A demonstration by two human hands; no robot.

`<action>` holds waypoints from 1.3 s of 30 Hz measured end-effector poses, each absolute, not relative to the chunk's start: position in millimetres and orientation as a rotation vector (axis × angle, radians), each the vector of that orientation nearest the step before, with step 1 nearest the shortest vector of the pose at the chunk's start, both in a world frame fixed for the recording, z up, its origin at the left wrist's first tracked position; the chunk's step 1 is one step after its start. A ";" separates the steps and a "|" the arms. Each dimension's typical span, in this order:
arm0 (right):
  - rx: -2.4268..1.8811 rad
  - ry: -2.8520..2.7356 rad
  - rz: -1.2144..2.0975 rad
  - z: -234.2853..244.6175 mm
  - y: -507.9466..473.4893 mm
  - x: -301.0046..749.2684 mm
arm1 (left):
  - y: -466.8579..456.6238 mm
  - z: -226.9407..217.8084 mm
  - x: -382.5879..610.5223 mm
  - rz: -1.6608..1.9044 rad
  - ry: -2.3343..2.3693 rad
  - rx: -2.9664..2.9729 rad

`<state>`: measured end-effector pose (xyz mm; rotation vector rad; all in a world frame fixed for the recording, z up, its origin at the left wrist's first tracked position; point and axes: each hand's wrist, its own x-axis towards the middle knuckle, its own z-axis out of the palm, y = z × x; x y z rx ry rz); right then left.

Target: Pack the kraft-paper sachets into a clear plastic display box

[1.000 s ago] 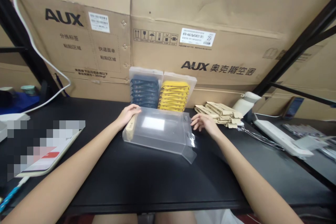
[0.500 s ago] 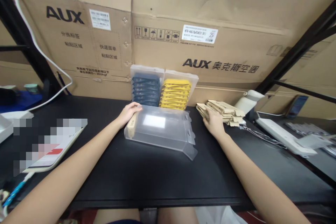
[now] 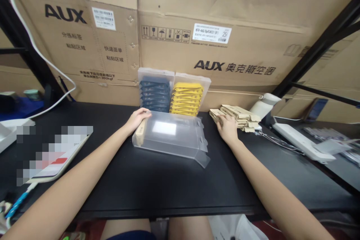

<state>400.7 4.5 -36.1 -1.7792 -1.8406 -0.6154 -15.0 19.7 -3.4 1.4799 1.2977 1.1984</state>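
A clear plastic box (image 3: 171, 139) lies on its side on the black table (image 3: 157, 187), its flap open toward the right. One tan packet (image 3: 140, 134) stands inside at its left end. My left hand (image 3: 137, 118) rests on the box's far left corner, fingers curled over the edge. My right hand (image 3: 226, 127) lies on the near end of a pile of tan packets (image 3: 239, 117) to the right of the box, fingers closed on a packet there.
Two clear boxes stand against the cardboard wall, one with blue packets (image 3: 154, 92), one with yellow packets (image 3: 187, 99). A white bottle (image 3: 264, 105) and a white power strip (image 3: 298, 143) lie to the right. A tablet (image 3: 50, 157) sits at the left.
My right hand left the box's right end and moved right onto the pile of tan packets. My left hand stayed on the box.
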 end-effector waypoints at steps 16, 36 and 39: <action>-1.708 -1.864 -0.535 -38.3 7.4 400.7 | 20.9 -6.1 -16.9 1.196 1.289 1.518; -1.578 -1.844 -0.467 -38.4 9.6 400.8 | 17.2 -1.7 -15.8 1.188 1.279 1.507; -1.568 -1.845 -0.460 -38.5 10.2 400.9 | 18.3 -2.2 -16.1 1.186 1.288 1.498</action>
